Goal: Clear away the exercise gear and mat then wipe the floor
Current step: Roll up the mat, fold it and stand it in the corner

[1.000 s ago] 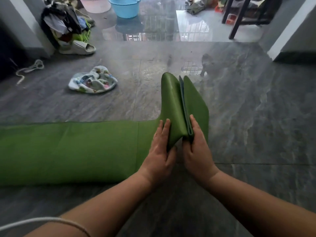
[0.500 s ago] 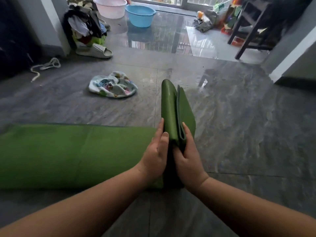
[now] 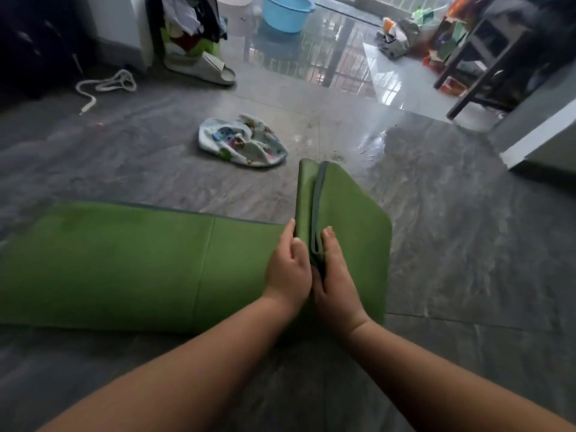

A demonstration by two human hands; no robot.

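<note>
1. The grey marble-patterned floor [image 3: 452,251] is seen across the whole view; it looks glossy and perhaps wet farther away, and it is judged that the wiping is not yet begun.
2. The green exercise mat [image 3: 124,263] is laid flat on the floor to the left, and its right end is folded up into a few standing layers between the two hands. A part of the mat is spread flat to the right of the fold.
3. The left hand [image 3: 288,269] is pressed against the left face of the fold, with fingers nearly straight and close together; nothing is gripped by it.
4. The right hand [image 3: 335,275] is laid against the right face of the fold, with fingers extended along the mat edge. Whether the thumb is hooked around a layer cannot be told.
5. A printed cloth [image 3: 243,141] is left crumpled on the floor just beyond the mat; it may serve for the wiping.
6. A white rope [image 3: 106,87] is seen far to the left, near a grey slipper [image 3: 202,68], and a blue basin [image 3: 286,12] is at the back.
7. The step in hand is judged to be the folding or rolling of the mat. For the next move, the fold must be kept squeezed and turned over toward the long flat part on the left, with the edges held aligned.
</note>
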